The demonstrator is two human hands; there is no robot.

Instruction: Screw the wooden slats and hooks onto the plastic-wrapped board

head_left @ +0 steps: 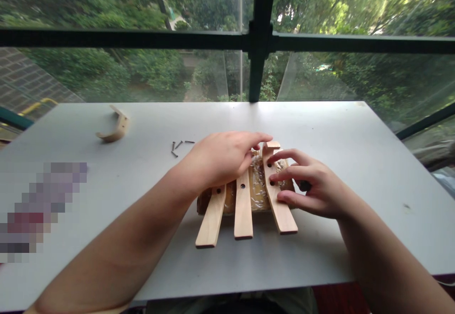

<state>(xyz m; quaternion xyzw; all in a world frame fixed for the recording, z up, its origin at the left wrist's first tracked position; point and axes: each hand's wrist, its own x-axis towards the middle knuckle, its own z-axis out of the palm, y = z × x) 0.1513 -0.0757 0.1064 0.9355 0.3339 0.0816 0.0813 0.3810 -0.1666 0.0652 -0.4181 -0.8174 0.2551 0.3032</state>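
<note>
Three flat wooden pieces with drilled holes lie side by side across a package wrapped in clear plastic (258, 195). My right hand (313, 181), fingers spread, rests its fingertips on the right wooden piece (280, 217), close to its two holes; this piece curls up at the far end. Over the far parts of the left wooden piece (209, 224) and the middle wooden piece (243, 217) reaches my left hand (229, 155). Its index finger stretches to the right piece's curled end, while its other fingers are bent. Whatever they may hold is hidden.
Several screws (178, 145) lie on the white table (142, 228) beyond my left forearm. Another curved wooden piece (119, 127) stands at the back left. A pixelated patch covers something on the left. Windows (213, 77) rise behind the table's far edge.
</note>
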